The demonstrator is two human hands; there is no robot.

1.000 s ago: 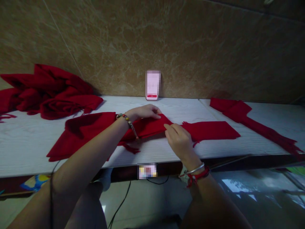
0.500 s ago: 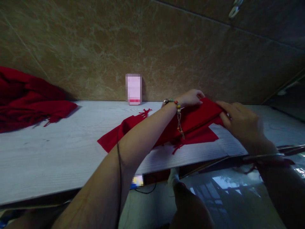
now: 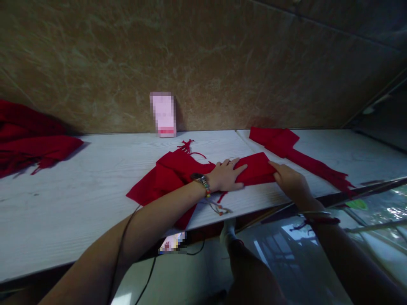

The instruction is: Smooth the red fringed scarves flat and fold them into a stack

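Observation:
A red fringed scarf point(image 3: 254, 168) lies partly folded on the white wood-look counter, its left end spread in loose layers. My left hand point(image 3: 226, 176) rests flat on its middle with the fingers spread. At the scarf's right end my right hand point(image 3: 292, 183) is closed, thumb and fingers pinching the edge. Beyond that hand, a separate folded red scarf point(image 3: 280, 142) lies near the wall, its fringed tail reaching the counter's front edge.
A heap of red fringed cloth point(image 3: 32, 140) sits at the far left of the counter point(image 3: 79, 203). A blurred pink phone-shaped object point(image 3: 163, 114) leans against the brown marbled wall point(image 3: 206, 63). Below the counter edge are a glossy floor, a dark cable point(image 3: 149, 275) and my leg.
A folded red scarf now lies apart at the right, near the wall. My left hand has come down flat onto the other scarf. The right hand has shifted left and pinches that scarf's end.

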